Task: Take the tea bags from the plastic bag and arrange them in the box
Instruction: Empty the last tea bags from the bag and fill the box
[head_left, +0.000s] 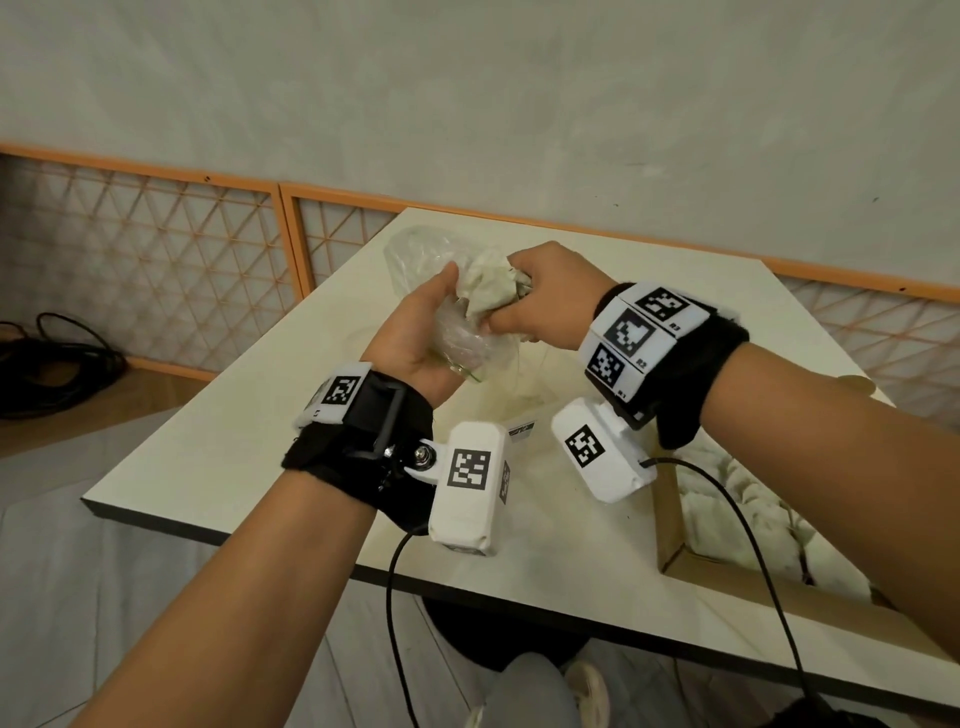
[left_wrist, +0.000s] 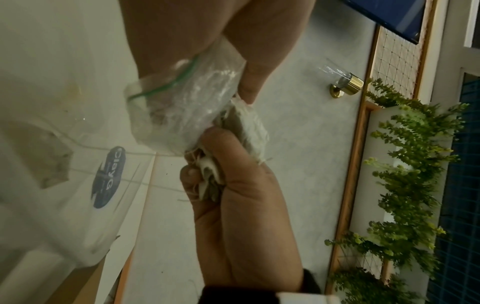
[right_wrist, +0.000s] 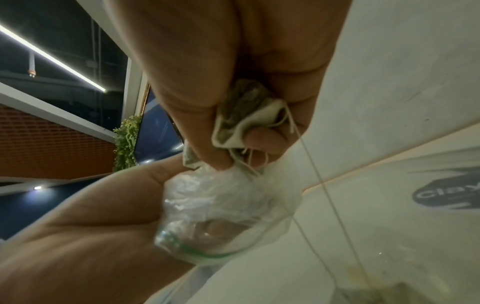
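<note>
Fig. Both hands raised above the table (head_left: 249, 457), head view. My left hand (head_left: 415, 332), palm up, fingers curled round the crumpled clear plastic bag (head_left: 457, 343); the bag's green seal line shows in the L wrist view (left_wrist: 166, 86) and sits at the heel of my palm. My right hand (head_left: 545, 296), knuckles up, thumb and fingers closed tight on a bunch of tea bags (head_left: 491, 291) at the bag's mouth. The bunch is pale, w/ darker leaf showing through the paper; how many are in it, can't tell. Thin white strings (right_wrist: 291, 127) trail from the bunch past my R fingertips, and one runs down toward the table. The two hands are just beside each other, bag and bunch touching between them.

Cardboard box (head_left: 670, 525) on the table at lower right, under my R forearm, w/ more pale tea bags (head_left: 753, 514) heaped inside; their order can't be made out. A clear sheet w/ a dark oval label (left_wrist: 107, 176) lies on the table below the hands. Black cable (head_left: 395, 597) hangs from the L wrist camera over the table edge.
</note>
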